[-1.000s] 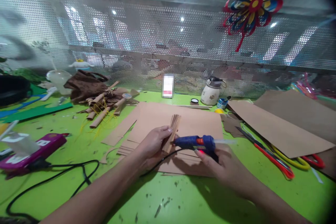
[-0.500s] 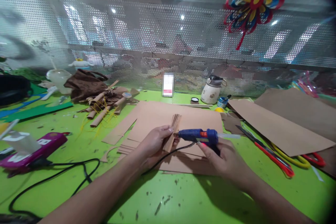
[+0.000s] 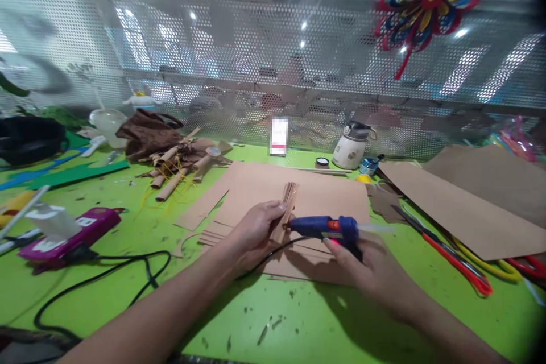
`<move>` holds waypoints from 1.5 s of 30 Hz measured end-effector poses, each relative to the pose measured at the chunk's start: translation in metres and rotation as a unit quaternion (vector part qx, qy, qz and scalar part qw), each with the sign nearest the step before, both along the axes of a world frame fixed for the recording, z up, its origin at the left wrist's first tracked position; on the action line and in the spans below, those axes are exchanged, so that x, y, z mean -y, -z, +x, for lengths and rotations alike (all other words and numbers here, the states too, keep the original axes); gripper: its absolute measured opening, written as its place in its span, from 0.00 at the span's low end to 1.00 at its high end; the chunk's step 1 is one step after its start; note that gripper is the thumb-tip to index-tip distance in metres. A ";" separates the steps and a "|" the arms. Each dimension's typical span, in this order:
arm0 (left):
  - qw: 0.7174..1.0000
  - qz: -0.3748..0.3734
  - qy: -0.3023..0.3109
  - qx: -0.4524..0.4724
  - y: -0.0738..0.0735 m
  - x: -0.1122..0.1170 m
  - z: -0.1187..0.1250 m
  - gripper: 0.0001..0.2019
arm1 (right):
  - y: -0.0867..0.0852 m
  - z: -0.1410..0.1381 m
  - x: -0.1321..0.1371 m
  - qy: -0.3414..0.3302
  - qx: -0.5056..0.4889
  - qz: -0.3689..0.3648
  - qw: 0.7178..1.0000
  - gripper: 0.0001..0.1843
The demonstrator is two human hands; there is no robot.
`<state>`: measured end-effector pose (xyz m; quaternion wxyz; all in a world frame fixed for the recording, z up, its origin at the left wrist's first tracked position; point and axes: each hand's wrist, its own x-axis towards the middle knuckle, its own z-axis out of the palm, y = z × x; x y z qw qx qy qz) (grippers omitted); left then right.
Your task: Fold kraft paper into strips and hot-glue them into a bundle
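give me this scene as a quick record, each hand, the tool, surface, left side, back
left hand: holding layered brown paper bundle
right hand: gripping blue glue gun
nozzle: pointed at bundle, contact unclear
glue stick: translucent, sticking out behind gun
surface: green table, brown paper sheets under hands
left side: purple power strip, rolled paper tubes
back: white bottle, dark lid

1. The left hand pinches a pleated brown paper bundle.
2. The right hand grips a blue glue gun pointing at the paper bundle.
3. Brown sheets lie beneath on the green table.
4. A purple power strip sits at the left.
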<state>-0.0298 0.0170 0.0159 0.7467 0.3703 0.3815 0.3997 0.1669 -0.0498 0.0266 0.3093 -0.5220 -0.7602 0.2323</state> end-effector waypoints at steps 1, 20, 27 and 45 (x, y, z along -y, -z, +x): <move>1.000 -0.006 -0.004 0.004 0.001 0.000 0.000 0.05 | 0.001 0.001 -0.001 0.008 -0.001 0.007 1.000 0.17; 0.999 0.018 -0.014 0.023 0.005 -0.003 -0.002 0.07 | 0.004 -0.004 0.005 -0.010 0.004 -0.014 1.000 0.17; 0.999 0.000 -0.041 0.032 0.004 0.000 0.001 0.04 | 0.006 -0.001 -0.001 0.026 -0.011 0.012 1.000 0.19; 0.997 0.007 -0.052 0.054 0.009 -0.003 0.001 0.07 | 0.006 -0.005 0.002 0.008 -0.012 0.020 1.000 0.17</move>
